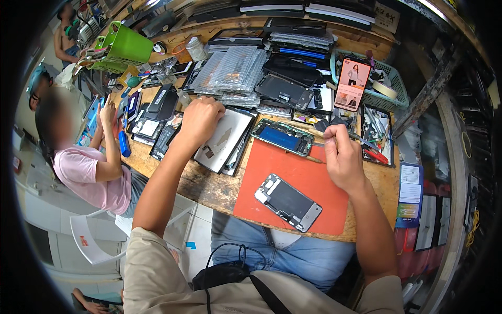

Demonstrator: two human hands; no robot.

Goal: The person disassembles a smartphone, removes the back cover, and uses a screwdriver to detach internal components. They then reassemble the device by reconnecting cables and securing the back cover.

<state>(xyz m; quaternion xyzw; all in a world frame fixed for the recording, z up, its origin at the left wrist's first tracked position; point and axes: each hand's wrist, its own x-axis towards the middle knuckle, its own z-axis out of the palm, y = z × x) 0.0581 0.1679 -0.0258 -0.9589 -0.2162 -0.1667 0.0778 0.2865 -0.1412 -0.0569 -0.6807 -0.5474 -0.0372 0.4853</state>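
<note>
On the orange mat (256, 183) lies a detached phone screen (293, 201), its dark back facing up with a flex cable along the edge. Beyond it rests an opened phone body (280, 137) with its inner parts and a blue area exposed. My right hand (342, 157) is closed in a pinch over the mat's right side, by the end of the phone body; what it grips is unclear. My left hand (205, 121) is closed, knuckles up, above the far end of a white sheet (225, 141) bearing small brown pieces. Its fingertips are mostly hidden.
Bubble-wrapped packs (230, 70) are stacked at the back. A lit smartphone (353, 83) leans against a green basket (400, 97). Red-handled pliers (376, 155) lie in a parts tray at right. At left sit several phones and a person in a pink shirt (86, 170).
</note>
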